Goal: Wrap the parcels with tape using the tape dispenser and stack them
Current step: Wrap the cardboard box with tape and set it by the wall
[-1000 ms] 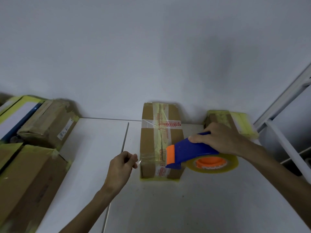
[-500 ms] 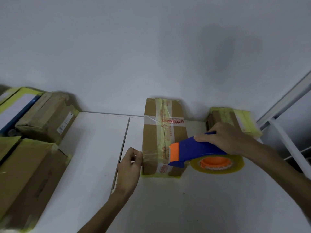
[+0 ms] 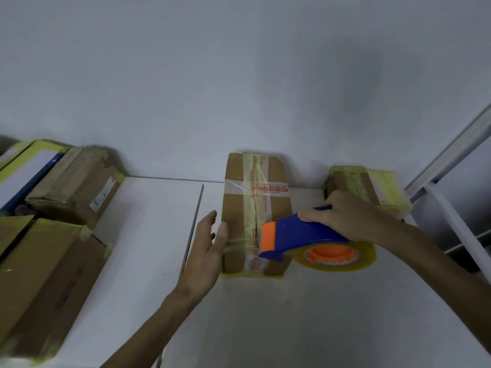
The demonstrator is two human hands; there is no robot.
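A brown cardboard parcel (image 3: 239, 208) with yellowish tape along its top lies in the middle of the white table (image 3: 265, 314). My right hand (image 3: 345, 216) grips the handle of the blue and orange tape dispenser (image 3: 300, 235), whose orange blade sits over the parcel's near right part. Its clear tape roll (image 3: 342, 257) hangs just right of the parcel. A clear strip of tape runs across the parcel's top toward its left edge. My left hand (image 3: 210, 248) lies flat with straight fingers against the parcel's left side, at the strip's end.
A small taped parcel (image 3: 372, 187) sits behind my right hand. Several cardboard boxes (image 3: 53, 256) crowd the table's left side. A seam (image 3: 192, 224) splits the table surface left of the parcel. A white metal frame (image 3: 451, 203) stands at the right. A plain wall is behind.
My left hand, which pinched the tape end away from the parcel, has carried it to the parcel's left side and now opened flat against it. The dispenser has stayed in place.
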